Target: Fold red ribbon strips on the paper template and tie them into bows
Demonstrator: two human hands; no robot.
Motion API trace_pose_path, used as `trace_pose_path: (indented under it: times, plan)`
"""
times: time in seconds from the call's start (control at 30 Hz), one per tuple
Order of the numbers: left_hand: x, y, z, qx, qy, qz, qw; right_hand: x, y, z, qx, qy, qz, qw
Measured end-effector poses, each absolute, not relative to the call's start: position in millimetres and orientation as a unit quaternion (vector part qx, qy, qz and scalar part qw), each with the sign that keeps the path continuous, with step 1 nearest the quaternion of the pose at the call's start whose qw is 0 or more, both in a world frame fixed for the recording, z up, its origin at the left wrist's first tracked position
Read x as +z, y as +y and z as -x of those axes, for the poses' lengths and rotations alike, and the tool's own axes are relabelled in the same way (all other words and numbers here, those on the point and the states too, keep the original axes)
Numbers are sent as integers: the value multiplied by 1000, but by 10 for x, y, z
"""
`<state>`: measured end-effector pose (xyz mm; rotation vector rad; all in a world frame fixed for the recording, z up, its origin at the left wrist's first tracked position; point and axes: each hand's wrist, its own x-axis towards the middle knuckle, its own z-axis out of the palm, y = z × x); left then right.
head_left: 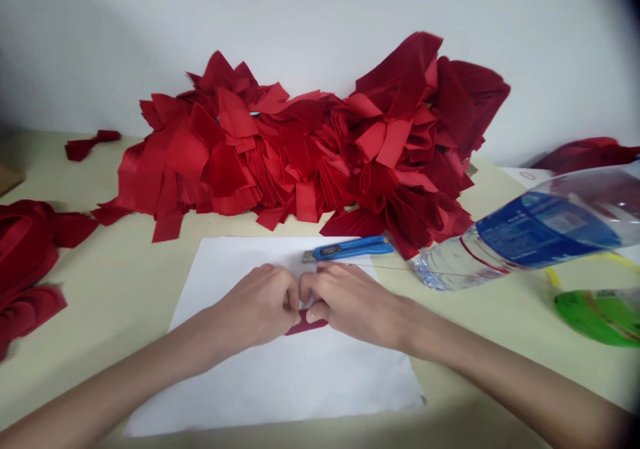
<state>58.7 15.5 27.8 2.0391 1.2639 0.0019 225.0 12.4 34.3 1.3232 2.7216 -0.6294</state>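
My left hand and my right hand meet knuckle to knuckle over a white sheet of paper. Both are closed, fingers pinched together on a small red fabric piece that shows just beneath them. Most of that piece is hidden by the fingers. A blue utility knife lies on the paper just beyond my right hand. A thin thread runs from near my right hand toward the right.
A big heap of red fabric bows fills the back of the pale table. More red fabric lies at the left edge. A clear water bottle with a blue label lies tilted at right, near something green.
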Motion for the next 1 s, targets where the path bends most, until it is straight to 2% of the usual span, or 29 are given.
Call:
trace_pose_path:
  times: [0.23,0.43,0.57,0.83,1.0]
  plan:
    - [86,-217,-495,79,483,-841,230,186,-178,-2307,-102,898,-423,-61]
    - [1,-341,-469,64,418,-900,103,70,-256,-2371,5,935,-342,-91]
    - [-21,-346,-420,110,365,-923,55,32,-246,-2412,45,949,-288,-123]
    - [-25,-349,-350,153,261,-953,-27,41,-252,-2447,66,961,-241,-122]
    - [-3,-395,-333,133,213,-960,-124,17,-261,-2468,83,963,-227,-119]
